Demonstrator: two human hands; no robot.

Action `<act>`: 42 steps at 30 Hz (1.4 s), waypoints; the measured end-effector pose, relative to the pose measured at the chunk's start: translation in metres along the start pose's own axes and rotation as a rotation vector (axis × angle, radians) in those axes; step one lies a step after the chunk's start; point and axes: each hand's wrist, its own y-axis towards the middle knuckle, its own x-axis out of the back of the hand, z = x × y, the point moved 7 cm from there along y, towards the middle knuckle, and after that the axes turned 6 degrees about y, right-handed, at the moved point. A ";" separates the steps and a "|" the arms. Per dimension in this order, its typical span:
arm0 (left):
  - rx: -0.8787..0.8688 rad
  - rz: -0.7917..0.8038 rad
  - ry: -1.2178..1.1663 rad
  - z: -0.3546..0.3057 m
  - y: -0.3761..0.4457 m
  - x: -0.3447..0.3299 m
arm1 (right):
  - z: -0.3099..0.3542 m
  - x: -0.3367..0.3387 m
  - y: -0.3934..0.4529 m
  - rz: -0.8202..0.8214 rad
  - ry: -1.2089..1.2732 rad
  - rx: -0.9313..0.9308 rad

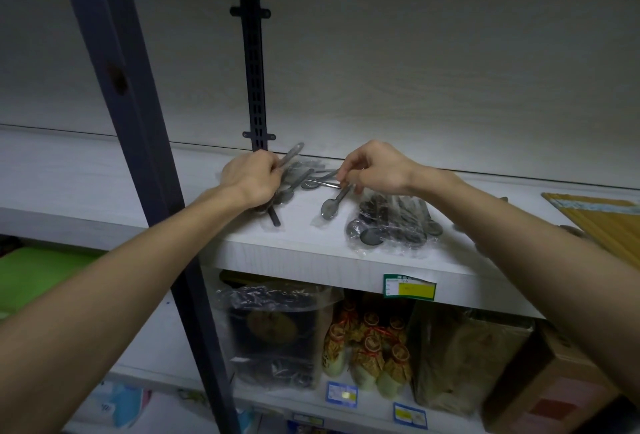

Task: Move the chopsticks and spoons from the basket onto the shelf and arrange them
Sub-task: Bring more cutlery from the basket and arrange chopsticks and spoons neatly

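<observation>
While both hands worked on the shelf [311, 253], the left hand [251, 180] gripped a bundle of wrapped spoons [289, 177] at ten o'clock of the single spoon [332, 205] pinched by the right hand [375, 168]. Best judged: lay it parallel, bowls matching, beside the bagged spoons [393, 224] at three o'clock.
</observation>
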 end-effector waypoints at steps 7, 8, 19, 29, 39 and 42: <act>-0.015 0.004 -0.174 0.002 0.001 -0.003 | 0.001 0.001 0.005 -0.014 -0.019 -0.020; -0.007 -0.002 -0.178 0.000 0.000 -0.001 | 0.000 0.002 0.006 -0.022 -0.011 -0.024; -0.175 0.036 -0.320 -0.073 0.004 0.024 | -0.010 0.037 -0.012 -0.219 0.474 -0.239; -0.351 0.276 -0.660 -0.214 -0.018 -0.010 | -0.080 0.115 -0.092 -0.387 0.754 -0.340; -0.239 0.086 -0.092 -0.138 0.016 -0.016 | -0.128 0.127 -0.125 -0.321 0.077 -0.616; -0.106 0.101 -0.075 -0.087 0.026 -0.016 | -0.121 0.118 -0.102 -0.349 0.026 -0.565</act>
